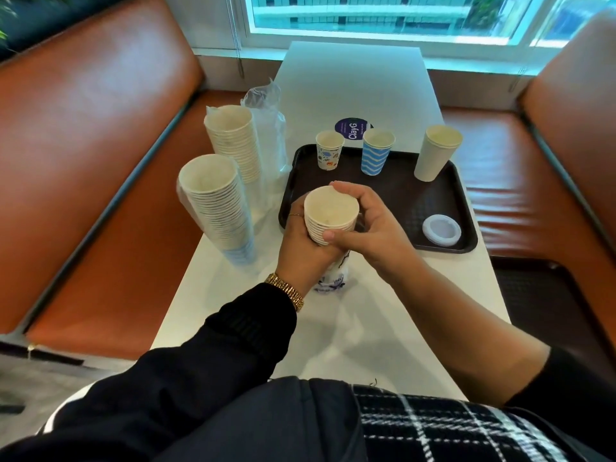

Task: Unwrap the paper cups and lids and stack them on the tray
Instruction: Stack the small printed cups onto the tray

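1. Head view is looking down on a white table (353,78) between two orange bench seats (100,145), with a window at the far end.
2. Both hands are meeting over the middle of the table, gripping one stack of paper cups (330,215) that is standing upright just in front of the tray's near left corner.
3. Left hand (305,241) is wrapping its fingers round the stack from the left, below the rim; a ring is showing on one finger and a gold watch (288,291) is sitting on the wrist.
4. Right hand (363,225) is curling round the upper cups from the right, thumb pressing on the near side, fingertips hooking over the far rim.
5. Lower part of that stack, with a blue printed pattern and clear wrapping round its base, is showing beneath the hands (333,278).
6. Brown tray (393,198) is lying right of centre, holding three short cup stacks along its far edge: a patterned cup stack (328,156), a blue wavy-striped cup stack (376,155) and a plain cream cup stack (435,155).
7. White lid (441,230) is resting flat near the tray's near right corner.
8. Two tall cup stacks are standing left of the tray, one nearer (218,208) and one farther (235,145), with crumpled clear plastic wrap (268,128) rising just beside the farther one.
9. Round dark sticker (353,128) is lying on the table just beyond the tray.
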{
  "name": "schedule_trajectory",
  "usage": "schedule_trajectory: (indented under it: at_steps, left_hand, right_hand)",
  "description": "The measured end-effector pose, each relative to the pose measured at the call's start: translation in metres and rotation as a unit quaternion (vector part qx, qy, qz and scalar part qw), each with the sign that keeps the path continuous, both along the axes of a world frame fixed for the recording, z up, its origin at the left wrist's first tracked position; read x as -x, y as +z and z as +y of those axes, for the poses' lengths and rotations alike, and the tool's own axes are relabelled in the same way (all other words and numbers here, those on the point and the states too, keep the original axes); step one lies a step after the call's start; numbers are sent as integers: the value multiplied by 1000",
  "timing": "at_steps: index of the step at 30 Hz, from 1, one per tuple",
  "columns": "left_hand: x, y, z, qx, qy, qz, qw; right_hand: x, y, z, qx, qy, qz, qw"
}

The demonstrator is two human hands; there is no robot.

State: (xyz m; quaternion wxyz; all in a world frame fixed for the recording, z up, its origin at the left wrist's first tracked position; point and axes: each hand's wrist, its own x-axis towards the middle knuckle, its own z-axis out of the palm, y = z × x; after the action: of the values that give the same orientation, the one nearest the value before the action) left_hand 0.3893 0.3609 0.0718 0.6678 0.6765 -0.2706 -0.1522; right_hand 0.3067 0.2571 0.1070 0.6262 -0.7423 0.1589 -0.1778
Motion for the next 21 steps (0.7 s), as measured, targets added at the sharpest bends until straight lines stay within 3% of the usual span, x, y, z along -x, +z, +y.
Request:
schedule_trajectory:
  at_steps: [10,21]
  left_hand:
    - [1,3,2,-3,-3,-26,1000]
    - [2,7,7,-19,-12,-51,998]
  right_hand:
    - [2,4,3,-24,-34,-43,998]
    - [-16,53,-16,-99,-43,-143,984]
